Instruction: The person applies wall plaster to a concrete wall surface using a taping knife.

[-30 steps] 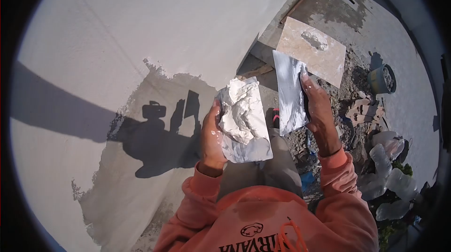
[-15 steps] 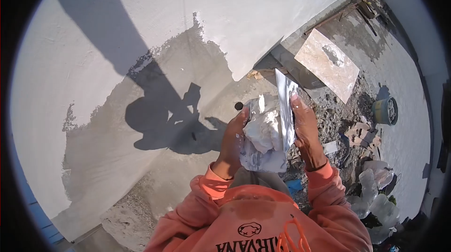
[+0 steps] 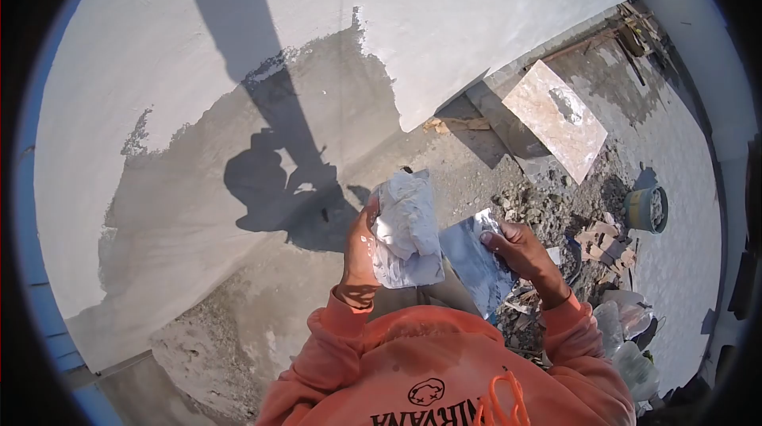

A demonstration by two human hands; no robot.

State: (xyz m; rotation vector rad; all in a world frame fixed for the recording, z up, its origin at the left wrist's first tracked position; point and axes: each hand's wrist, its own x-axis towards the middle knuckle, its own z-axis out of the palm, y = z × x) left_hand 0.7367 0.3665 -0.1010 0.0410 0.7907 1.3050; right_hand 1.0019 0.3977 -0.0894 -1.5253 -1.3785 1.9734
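Note:
My left hand (image 3: 361, 255) grips the left edge of a flat rectangular plate (image 3: 429, 273), smeared white. A mound of white plaster (image 3: 406, 219) lies on the plate. My right hand (image 3: 522, 251) is closed on the upper right edge of a broad metal plastering blade (image 3: 476, 263), thumb on top. The blade's shiny face is turned up, with white smears along its upper edge. It sits just right of the plate, tilted down toward my body. The fingers under both tools are mostly hidden.
Ahead stands a wall (image 3: 476, 13) with white coating above a bare grey patch (image 3: 317, 84). On the right are a stone-patterned slab (image 3: 548, 116), rubble (image 3: 548, 196), a bucket (image 3: 647, 210), torn cardboard (image 3: 607, 247) and plastic bags (image 3: 635, 366).
The blade has gone from standing upright against the plaster to lying lower and flatter, apart from it on the right. The plate has shifted left, and its plaster looks flatter.

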